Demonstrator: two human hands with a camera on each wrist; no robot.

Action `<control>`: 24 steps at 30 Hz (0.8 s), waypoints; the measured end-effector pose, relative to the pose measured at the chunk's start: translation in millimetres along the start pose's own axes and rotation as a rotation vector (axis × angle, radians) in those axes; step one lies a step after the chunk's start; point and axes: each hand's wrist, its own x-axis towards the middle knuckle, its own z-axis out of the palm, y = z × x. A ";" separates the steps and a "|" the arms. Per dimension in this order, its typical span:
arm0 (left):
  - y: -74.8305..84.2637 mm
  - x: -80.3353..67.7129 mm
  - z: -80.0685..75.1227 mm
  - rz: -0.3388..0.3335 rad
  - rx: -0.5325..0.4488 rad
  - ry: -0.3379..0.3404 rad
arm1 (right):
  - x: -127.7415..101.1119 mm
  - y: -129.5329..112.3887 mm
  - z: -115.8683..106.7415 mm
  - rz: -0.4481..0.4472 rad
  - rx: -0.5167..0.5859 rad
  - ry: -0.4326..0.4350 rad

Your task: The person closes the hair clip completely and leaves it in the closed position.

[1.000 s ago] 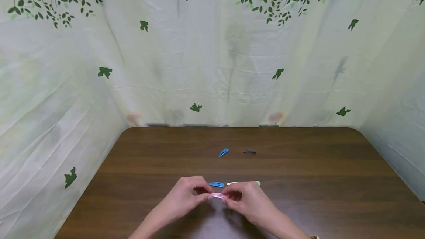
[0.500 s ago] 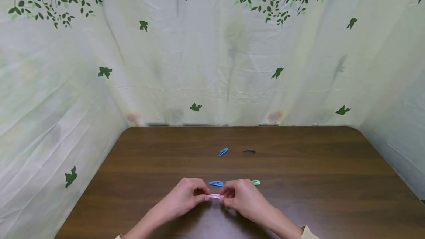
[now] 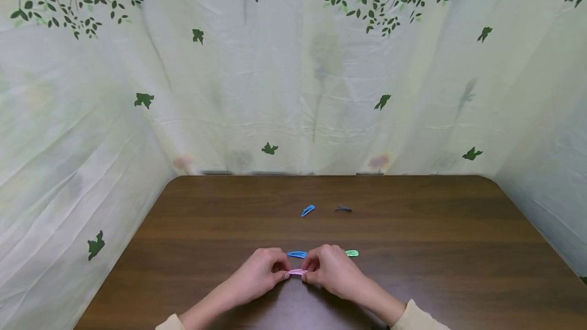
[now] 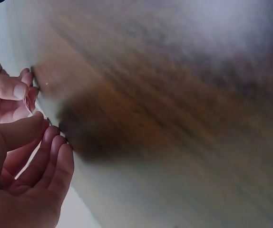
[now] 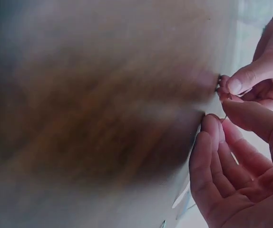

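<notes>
Two hands meet over the near middle of the brown table (image 3: pixel 458 269), both pinching one pink hair clip (image 3: pixel 298 272) between them. Left hand (image 3: pixel 259 275) grips the clip's left end with curled thumb and fingertips; right hand (image 3: pixel 331 270) grips the right end the same way. Clip lies roughly level, lengthwise left to right, just above or on the tabletop: cannot tell which. Only a short pink stretch shows between the fingertips. Relative to the pink clip: a blue clip (image 3: pixel 297 254) lies flat just behind it, between the two hands' knuckles; a green clip (image 3: pixel 351 253) lies behind and to the right, just past the right hand, partly hidden by it. Farther back, well apart from the pink clip, a second blue clip (image 3: pixel 308 211) lies angled, and a dark clip (image 3: pixel 343 209) sits to its right. Cream sleeve cuffs show at both wrists at the near edge. Leaf-print curtain (image 3: pixel 293 90) hangs behind and to both sides of the table. Left wrist view: left hand (image 4: pixel 22 180) has fingers curled toward the thumb, tips meeting the other hand's, table surface blurred. Right wrist view: right hand (image 5: pixel 236 171) is curled likewise; the clip itself is barely resolvable in either wrist view.
</notes>
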 end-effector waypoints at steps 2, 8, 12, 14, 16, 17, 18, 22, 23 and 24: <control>-1.2 1.9 0.5 0.004 0.005 0.002 | 1.8 0.9 -0.2 -0.005 -0.021 0.008; -4.8 4.7 2.4 -0.005 0.021 -0.005 | 6.1 2.0 0.0 0.015 -0.055 -0.001; -6.6 4.8 3.9 0.004 0.056 -0.007 | 7.4 2.2 1.6 0.011 -0.072 -0.022; -7.2 4.7 4.2 0.009 0.072 -0.004 | 7.9 2.6 2.8 0.006 -0.077 -0.030; -7.1 4.2 4.3 0.008 0.084 -0.005 | 7.9 2.7 3.8 0.007 -0.074 -0.038; -6.9 3.9 4.2 0.006 0.086 -0.007 | 7.8 2.8 4.0 0.007 -0.071 -0.042; -6.8 3.6 4.1 0.005 0.089 -0.010 | 7.8 3.1 4.3 0.009 -0.068 -0.045; -5.4 2.8 2.9 -0.002 0.095 -0.027 | 6.3 3.6 3.8 0.000 -0.055 -0.048; -5.2 2.9 2.5 -0.002 0.095 -0.030 | 5.6 3.4 3.1 -0.001 -0.049 -0.047; -4.8 2.9 1.9 -0.001 0.093 -0.034 | 4.9 3.4 2.4 -0.005 -0.040 -0.046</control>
